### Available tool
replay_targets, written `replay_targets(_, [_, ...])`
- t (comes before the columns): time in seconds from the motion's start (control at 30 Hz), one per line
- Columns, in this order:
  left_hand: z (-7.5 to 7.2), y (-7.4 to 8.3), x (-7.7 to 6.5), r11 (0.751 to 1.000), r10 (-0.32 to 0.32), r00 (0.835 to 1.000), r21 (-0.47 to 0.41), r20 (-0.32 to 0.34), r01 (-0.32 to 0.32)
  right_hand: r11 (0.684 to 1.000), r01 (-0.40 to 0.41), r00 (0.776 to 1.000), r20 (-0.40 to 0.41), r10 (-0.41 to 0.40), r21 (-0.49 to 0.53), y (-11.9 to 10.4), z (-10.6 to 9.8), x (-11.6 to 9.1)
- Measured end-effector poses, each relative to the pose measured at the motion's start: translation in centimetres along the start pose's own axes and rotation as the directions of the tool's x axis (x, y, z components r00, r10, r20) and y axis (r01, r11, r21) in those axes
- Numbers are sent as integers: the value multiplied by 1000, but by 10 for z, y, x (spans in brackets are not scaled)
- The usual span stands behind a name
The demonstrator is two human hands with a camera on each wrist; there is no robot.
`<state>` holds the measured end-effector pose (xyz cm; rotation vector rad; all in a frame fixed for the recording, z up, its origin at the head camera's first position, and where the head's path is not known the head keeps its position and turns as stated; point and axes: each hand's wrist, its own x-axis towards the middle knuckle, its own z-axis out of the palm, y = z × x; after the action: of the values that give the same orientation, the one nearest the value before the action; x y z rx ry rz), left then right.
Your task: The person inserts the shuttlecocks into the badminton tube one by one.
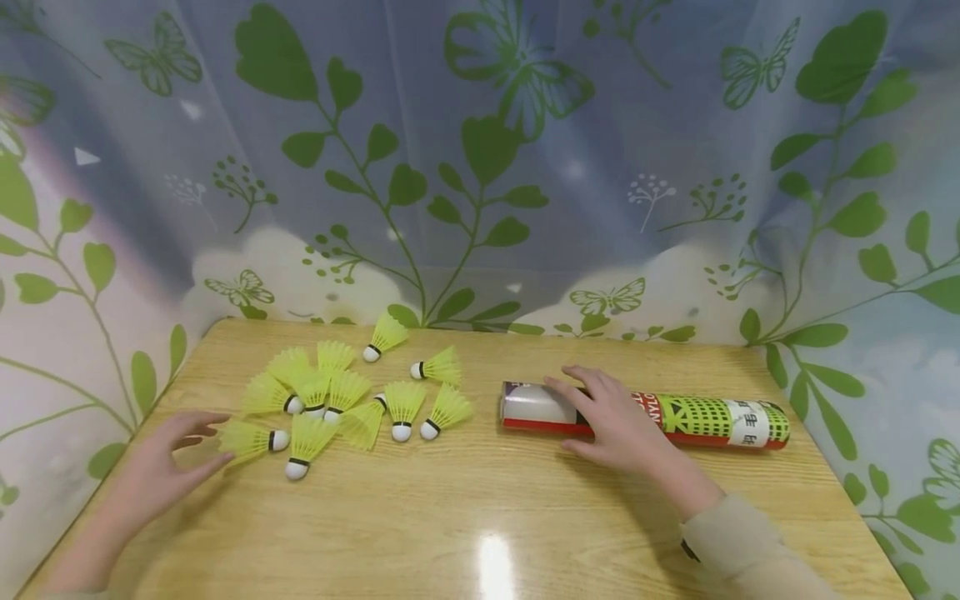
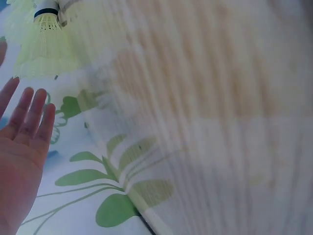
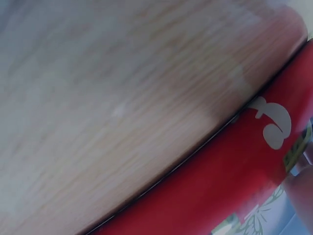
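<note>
In the head view, yellow shuttlecocks (image 1: 347, 392) with white tips lie in a loose cluster on the left of the wooden table (image 1: 420, 525). My left hand (image 1: 153, 471) is beside the leftmost shuttlecock (image 1: 247, 440), thumb and fingers apart, holding nothing. The left wrist view shows its fingers (image 2: 32, 117) extended below a yellow skirt. On the right lies a shuttlecock tube (image 1: 697, 418), red, yellow-green and silver, on its side. My right hand (image 1: 618, 425) is over its left half, fingers spread and thumb at the near side. Whether it presses on the tube is unclear.
A curtain (image 1: 480, 167) printed with leaves and butterflies rises behind the table and along both sides. Single shuttlecocks (image 1: 386, 335) lie towards the back edge. Light reflects off the table's front middle.
</note>
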<state>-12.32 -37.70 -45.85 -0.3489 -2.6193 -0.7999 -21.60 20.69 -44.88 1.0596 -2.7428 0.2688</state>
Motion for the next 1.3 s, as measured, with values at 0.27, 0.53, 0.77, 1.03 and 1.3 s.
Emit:
replay_targets(0.27, [-2, -6, -1, 997, -73, 997, -2, 33, 73, 999, 37, 999, -15, -37, -14, -1, 6, 3])
replay_targets(0.53, [0, -3, 0, 978, -204, 968, 73, 145, 195, 998, 60, 997, -43, -61, -28, 1, 8, 4])
replay_targets(0.77, [5, 0, 0, 978, -187, 977, 117, 104, 174, 997, 74, 997, -39, -74, -3, 2, 7, 5])
replay_targets(1.03, [0, -3, -2, 971, -222, 970, 110, 101, 211, 995, 99, 993, -61, -99, -2, 0, 2, 3])
replay_targets(1.3, [-12, 1, -4, 961, -207, 978, 183, -25, 208, 994, 108, 988, -115, -105, 25, -5, -17, 5])
